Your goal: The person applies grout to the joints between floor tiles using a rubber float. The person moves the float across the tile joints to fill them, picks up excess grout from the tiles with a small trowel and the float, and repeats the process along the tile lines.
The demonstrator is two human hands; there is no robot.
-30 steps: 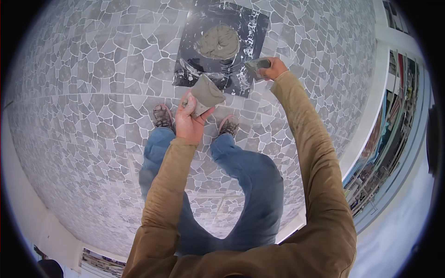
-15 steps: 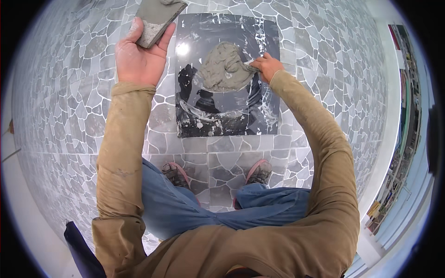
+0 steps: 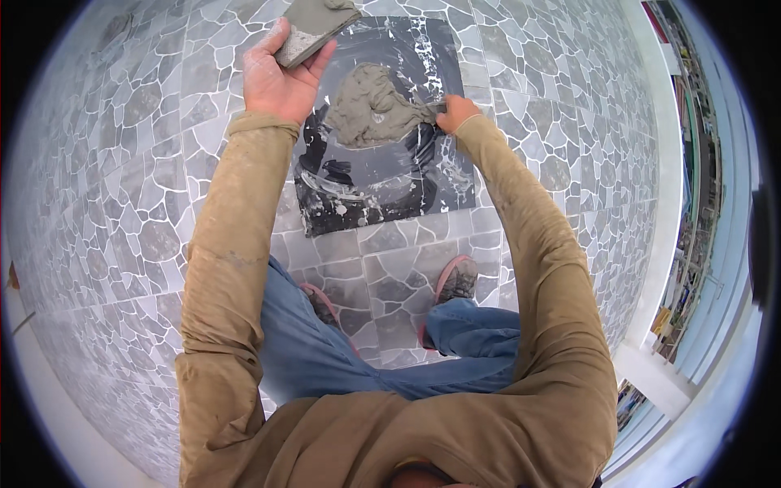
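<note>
My left hand [image 3: 281, 85] is wrapped round the lower end of a flat rectangular tile [image 3: 313, 31], its face spread with wet grey mortar. Part of that tile runs out at the top edge. Over to the right, my right hand [image 3: 459, 114] is closed on a small trowel [image 3: 435, 109], mostly hidden by the fingers and mortar. The trowel touches the right side of a mortar heap [image 3: 366, 106], where a strip of mortar stretches toward it. Under the heap lies a dark, glossy square board [image 3: 390, 207] streaked with dried splashes.
The floor [image 3: 553, 122] has a grey stone-patterned surface with white joint lines. My shoes [image 3: 457, 279] stand just below the board. A white ledge [image 3: 665, 195] runs along the right, with shelves of assorted goods [image 3: 691, 179] beyond it.
The view has turned a little, so board and hands sit differently in the picture. My right hand has drawn the trowel slightly away from the heap, pulling mortar rightward. The tile remains in my left hand.
</note>
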